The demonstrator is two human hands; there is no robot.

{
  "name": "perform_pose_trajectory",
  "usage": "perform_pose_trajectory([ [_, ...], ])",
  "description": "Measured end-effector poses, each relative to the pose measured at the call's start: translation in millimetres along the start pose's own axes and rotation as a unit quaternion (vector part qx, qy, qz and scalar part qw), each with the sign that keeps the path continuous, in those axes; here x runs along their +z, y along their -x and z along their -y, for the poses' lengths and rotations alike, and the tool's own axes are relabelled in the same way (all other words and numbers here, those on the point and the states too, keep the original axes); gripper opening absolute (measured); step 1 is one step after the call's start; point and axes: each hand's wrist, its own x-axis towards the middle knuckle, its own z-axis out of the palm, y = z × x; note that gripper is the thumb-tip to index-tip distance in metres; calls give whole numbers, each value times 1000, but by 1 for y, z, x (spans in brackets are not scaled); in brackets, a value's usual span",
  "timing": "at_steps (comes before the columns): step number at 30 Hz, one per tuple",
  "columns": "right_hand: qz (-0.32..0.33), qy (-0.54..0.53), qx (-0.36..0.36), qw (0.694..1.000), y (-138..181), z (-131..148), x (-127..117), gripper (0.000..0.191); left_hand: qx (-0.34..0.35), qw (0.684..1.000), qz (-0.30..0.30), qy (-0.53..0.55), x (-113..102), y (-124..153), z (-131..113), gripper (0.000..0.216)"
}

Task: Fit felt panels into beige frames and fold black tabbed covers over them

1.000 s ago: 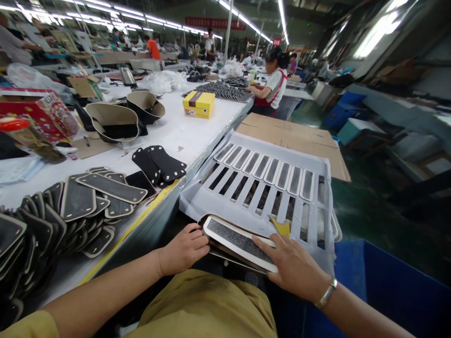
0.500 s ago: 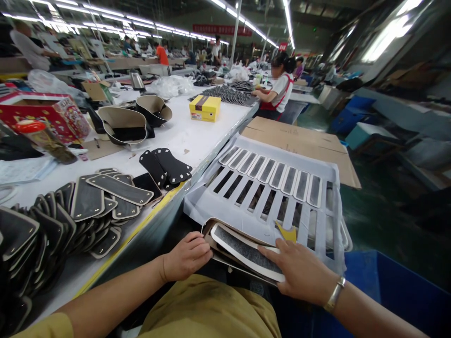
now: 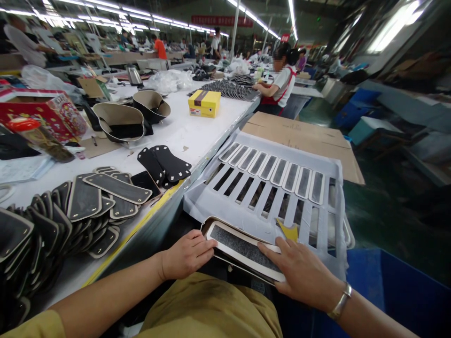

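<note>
A flat panel with a white border and a dark grey textured middle point(image 3: 239, 248) lies on top of a small stack on my lap, against the near edge of a white slotted template sheet point(image 3: 246, 211). My left hand point(image 3: 186, 255) curls its fingers around the stack's left end. My right hand point(image 3: 303, 272) lies flat on the panel's right end, fingers spread. A yellow scrap point(image 3: 289, 231) sits on the template just beyond my right fingers. Several finished strips point(image 3: 275, 169) fill the template's far row of slots.
Left of me a white worktable point(image 3: 169, 136) carries rows of black panels point(image 3: 70, 211), a yellow box point(image 3: 204, 103) and curved beige pieces point(image 3: 120, 121). A blue bin point(image 3: 380, 291) stands at right. Cardboard point(image 3: 299, 134) lies beyond the template. A person in red and white point(image 3: 278, 87) works farther along.
The hands have barely moved; the top panel has been squared up on the stack, and my left fingers have closed slightly more around its left end. The view has shifted a little.
</note>
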Motion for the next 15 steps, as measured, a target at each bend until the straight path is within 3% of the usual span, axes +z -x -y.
perform_pose_trajectory([
  [8, -23, 25, -4, 999, 1, 8, 5, 71, -22, 999, 37, -7, 0, -6, -3, 29],
  [15, -28, -18, 20, 999, 0, 6, 5, 67, -34, 998, 51, -17, -2, -19, -4, 25],
])
